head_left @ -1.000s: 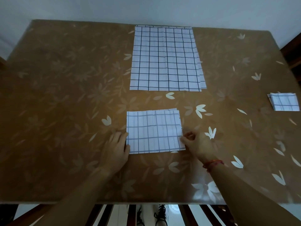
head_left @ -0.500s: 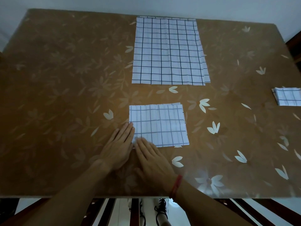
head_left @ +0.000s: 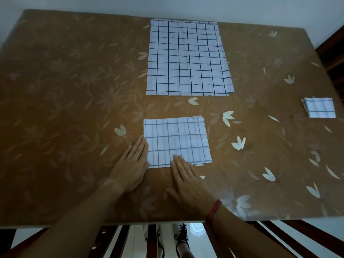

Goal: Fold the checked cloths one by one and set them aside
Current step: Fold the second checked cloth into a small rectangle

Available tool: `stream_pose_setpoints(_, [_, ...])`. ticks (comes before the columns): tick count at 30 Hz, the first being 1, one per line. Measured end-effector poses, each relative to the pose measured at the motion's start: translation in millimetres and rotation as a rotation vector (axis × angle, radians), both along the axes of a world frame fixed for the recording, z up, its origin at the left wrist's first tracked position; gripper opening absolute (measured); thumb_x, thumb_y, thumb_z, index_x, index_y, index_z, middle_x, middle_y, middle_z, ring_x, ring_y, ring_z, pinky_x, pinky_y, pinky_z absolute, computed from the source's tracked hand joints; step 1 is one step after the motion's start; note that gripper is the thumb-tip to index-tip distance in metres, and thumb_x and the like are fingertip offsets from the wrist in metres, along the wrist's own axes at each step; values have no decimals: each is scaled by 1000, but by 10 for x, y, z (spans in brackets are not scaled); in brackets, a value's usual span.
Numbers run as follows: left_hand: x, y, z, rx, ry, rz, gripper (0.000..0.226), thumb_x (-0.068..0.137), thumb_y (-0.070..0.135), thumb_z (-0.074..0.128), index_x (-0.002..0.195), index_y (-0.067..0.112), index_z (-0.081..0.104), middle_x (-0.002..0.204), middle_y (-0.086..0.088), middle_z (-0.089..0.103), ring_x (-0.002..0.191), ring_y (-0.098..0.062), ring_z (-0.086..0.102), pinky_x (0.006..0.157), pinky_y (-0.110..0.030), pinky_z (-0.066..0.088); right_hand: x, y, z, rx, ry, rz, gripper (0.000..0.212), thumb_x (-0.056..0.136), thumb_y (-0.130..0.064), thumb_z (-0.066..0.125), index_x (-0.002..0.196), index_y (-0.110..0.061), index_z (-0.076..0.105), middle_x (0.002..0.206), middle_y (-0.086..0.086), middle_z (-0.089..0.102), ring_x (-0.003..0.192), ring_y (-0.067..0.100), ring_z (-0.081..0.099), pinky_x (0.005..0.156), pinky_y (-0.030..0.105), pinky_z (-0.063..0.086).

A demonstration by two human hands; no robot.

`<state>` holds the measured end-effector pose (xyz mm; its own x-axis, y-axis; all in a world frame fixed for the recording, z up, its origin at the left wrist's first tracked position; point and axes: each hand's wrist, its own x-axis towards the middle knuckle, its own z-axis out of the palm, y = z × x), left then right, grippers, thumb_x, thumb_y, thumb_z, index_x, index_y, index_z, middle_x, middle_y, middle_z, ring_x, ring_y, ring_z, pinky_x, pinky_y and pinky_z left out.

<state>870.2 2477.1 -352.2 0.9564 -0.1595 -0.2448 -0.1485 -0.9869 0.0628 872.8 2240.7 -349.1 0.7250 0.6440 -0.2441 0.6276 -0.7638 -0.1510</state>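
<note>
A white checked cloth (head_left: 176, 140), folded into a rectangle, lies flat on the table in front of me. My left hand (head_left: 131, 165) rests flat and open against the cloth's left edge near its lower corner. My right hand (head_left: 188, 181) lies flat with its fingertips on the cloth's near edge, about the middle. Neither hand grips anything. Farther back sits a stack of unfolded checked cloths (head_left: 188, 58). At the right edge of the table lies a small pile of folded checked cloths (head_left: 319, 109).
The table (head_left: 65, 108) has a brown cover with a leaf pattern. Its near edge runs just below my wrists. Dark chair slats (head_left: 152, 239) and shoes show under that edge. A dark wooden piece (head_left: 333, 49) stands beyond the right corner.
My right hand left the cloth's right edge, swept to the lower left corner beside my left hand, and now has slid right along the near edge. The left hand stayed at the left edge.
</note>
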Motion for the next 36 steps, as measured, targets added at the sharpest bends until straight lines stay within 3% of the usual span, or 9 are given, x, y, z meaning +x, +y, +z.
stream_pose_setpoints(8, [8, -40, 32, -14, 42, 10, 67, 87, 44, -14, 144, 9, -16, 156, -7, -19, 144, -18, -20, 116, -34, -7, 64, -614, 21, -135, -70, -189, 82, 96, -62, 22, 147, 3, 28, 156, 20, 18, 146, 30, 16, 114, 47, 15])
stream_pose_setpoints(14, [23, -81, 78, -37, 66, 28, 74, 83, 44, -15, 147, 7, -14, 155, -6, -21, 143, -16, -22, 116, -33, -9, 37, -609, 27, -130, -113, -220, 81, 97, -60, 22, 145, 4, 32, 154, 21, 23, 145, 30, 21, 117, 47, 22])
stream_pose_setpoints(21, [26, -105, 82, -50, 63, 47, 72, 86, 42, -11, 149, 6, -10, 156, -7, -21, 142, -15, -25, 114, -31, -11, 105, -549, 88, -50, -127, -309, 66, 97, -51, 26, 140, -5, 45, 150, 14, 39, 141, 27, 34, 118, 49, 14])
stream_pose_setpoints(26, [36, -96, 69, -61, 51, 45, 78, 83, 45, -13, 150, 6, -6, 156, -8, -18, 142, -16, -22, 114, -31, -10, 354, -407, 188, 123, -134, -484, 48, 92, -51, 31, 117, -22, 60, 121, 4, 58, 114, 25, 53, 106, 48, 36])
stream_pose_setpoints(30, [34, -82, 32, -63, 38, 38, 75, 86, 44, -9, 150, 6, -2, 157, -9, -15, 143, -18, -19, 115, -33, -7, 604, -256, 310, 192, -89, -646, 43, 90, -47, 44, 124, -22, 54, 120, 3, 55, 110, 24, 49, 98, 41, 35])
stream_pose_setpoints(32, [32, -75, 10, -53, 26, 37, 74, 88, 44, -7, 151, 5, 1, 158, -9, -12, 144, -19, -17, 115, -34, -4, 754, -221, 328, 241, 21, -745, 49, 88, -49, 48, 126, -19, 52, 121, 7, 56, 113, 29, 50, 97, 43, 40])
stream_pose_setpoints(36, [39, -91, 18, -48, 39, 50, 64, 97, 42, 4, 150, 7, -6, 158, -9, -17, 144, -19, -20, 116, -34, -6, 1015, -154, 289, 304, 201, -955, 76, 64, -72, 43, 120, -21, 48, 119, 13, 62, 116, 39, 53, 92, 50, 50])
